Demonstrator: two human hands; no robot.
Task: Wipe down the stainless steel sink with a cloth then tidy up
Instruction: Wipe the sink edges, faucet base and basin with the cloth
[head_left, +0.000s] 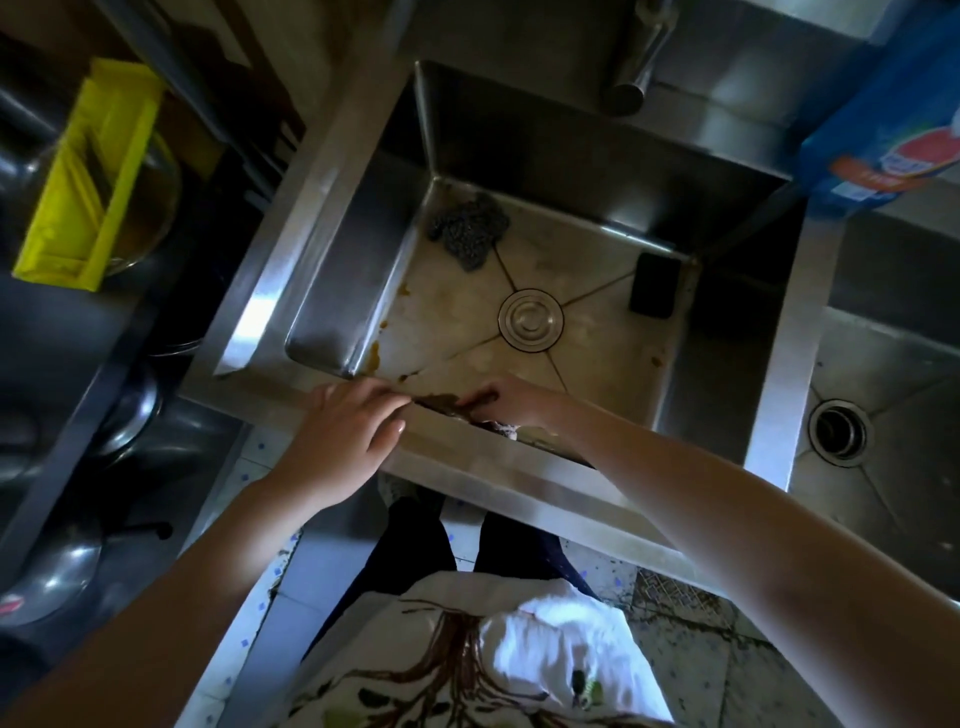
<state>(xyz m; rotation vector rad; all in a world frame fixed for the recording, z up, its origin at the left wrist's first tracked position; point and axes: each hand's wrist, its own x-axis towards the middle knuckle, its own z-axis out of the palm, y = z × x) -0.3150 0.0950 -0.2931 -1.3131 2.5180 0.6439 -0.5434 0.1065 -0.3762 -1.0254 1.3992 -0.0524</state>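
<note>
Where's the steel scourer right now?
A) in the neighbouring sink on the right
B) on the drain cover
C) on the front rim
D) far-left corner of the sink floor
D: the steel scourer lies in the far-left corner of the sink floor, apart from the drain cover.

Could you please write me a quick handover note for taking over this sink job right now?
Left hand: flat on the front rim of the sink, holding nothing.
Right hand: inside the basin, gripping the cloth against the near wall.
Steel scourer in the far left corner, black pad by the right wall.
Wiping unfinished: orange-brown stains along the floor's left edge; tidying not yet done.
</note>
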